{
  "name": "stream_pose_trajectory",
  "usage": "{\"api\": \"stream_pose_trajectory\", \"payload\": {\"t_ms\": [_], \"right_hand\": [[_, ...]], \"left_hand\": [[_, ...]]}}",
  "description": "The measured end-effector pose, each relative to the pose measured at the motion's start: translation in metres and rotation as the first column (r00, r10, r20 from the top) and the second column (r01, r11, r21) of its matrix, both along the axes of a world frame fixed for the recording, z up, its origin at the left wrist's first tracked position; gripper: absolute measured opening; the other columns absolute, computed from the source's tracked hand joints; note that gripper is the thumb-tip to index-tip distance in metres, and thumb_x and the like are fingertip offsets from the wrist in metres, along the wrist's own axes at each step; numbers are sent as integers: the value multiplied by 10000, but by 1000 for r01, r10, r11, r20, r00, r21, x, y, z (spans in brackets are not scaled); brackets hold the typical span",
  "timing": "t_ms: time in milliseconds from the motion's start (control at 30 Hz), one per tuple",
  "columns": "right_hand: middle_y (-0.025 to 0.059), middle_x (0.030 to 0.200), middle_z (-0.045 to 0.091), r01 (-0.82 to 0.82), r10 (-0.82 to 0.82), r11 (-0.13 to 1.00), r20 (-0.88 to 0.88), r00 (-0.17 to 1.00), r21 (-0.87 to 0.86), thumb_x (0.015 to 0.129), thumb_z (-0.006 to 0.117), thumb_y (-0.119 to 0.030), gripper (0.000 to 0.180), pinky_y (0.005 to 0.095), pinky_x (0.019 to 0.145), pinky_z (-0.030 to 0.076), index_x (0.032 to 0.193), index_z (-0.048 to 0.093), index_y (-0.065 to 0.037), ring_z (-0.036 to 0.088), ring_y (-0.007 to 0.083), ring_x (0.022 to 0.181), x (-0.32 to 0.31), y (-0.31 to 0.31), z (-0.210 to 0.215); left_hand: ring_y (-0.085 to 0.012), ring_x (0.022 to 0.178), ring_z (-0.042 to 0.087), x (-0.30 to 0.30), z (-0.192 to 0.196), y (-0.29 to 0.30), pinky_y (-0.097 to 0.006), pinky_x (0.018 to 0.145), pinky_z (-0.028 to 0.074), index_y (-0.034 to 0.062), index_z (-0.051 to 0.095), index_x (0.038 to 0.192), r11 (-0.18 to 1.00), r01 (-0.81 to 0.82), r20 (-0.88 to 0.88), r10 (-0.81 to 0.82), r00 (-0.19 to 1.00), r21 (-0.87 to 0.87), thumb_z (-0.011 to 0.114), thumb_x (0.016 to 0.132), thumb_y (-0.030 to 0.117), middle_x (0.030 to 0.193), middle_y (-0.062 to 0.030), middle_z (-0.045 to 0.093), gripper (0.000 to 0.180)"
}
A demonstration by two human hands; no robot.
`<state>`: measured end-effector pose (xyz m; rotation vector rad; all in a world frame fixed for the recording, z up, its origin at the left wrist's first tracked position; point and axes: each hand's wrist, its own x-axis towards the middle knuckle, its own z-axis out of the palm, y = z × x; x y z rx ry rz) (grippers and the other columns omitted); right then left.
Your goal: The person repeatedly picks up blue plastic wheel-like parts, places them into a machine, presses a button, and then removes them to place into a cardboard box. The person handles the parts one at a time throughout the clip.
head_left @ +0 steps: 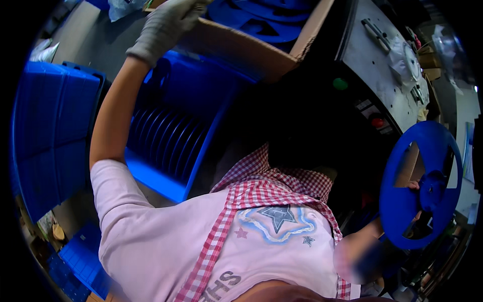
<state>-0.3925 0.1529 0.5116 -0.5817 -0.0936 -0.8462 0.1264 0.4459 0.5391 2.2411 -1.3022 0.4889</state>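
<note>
At the top left my left hand [168, 32], in a grey glove, is at the edge of a cardboard box [241, 43]. Its fingers look closed on the rim, though the frame's upper border cuts part of them off. Flat blue reels [271, 22] lie stacked inside this box. On the right side my right hand [414, 185] grips a large blue plastic reel [400, 206] near its hub, holding it up on edge. Bare fingertips show through the reel's openings; the reel hides most of the hand.
Below the box, a blue bin [168, 189] holds several thin discs [171, 141] standing in a row. Stacked blue crates [55, 116] rise at the left. A machine with a pale metal top [372, 60], a green button [340, 83] and a red button [377, 122] stands at the right.
</note>
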Motion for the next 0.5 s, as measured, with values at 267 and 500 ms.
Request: {"api": "stream_pose_trajectory", "payload": {"t_ms": [267, 500], "right_hand": [[135, 1121, 552, 88, -91, 995, 77, 993, 43, 918, 546, -417, 515, 381, 999, 409, 1237, 410, -37, 554, 215, 1050, -33, 35, 16], [138, 1136, 548, 209, -220, 969, 74, 973, 133, 923, 542, -412, 523, 386, 1020, 399, 1254, 396, -33, 549, 217, 1072, -60, 72, 43]], "left_hand": [[-376, 985, 629, 104, -2, -155, -464, 810, 513, 73, 415, 1359, 717, -132, 170, 20, 985, 685, 665, 835, 245, 1102, -202, 634, 606], [-339, 1164, 563, 136, -10, -163, -450, 969, 446, 70, 383, 1378, 566, -196, 47, 267, 962, 801, 650, 795, 310, 1270, -201, 567, 685]]}}
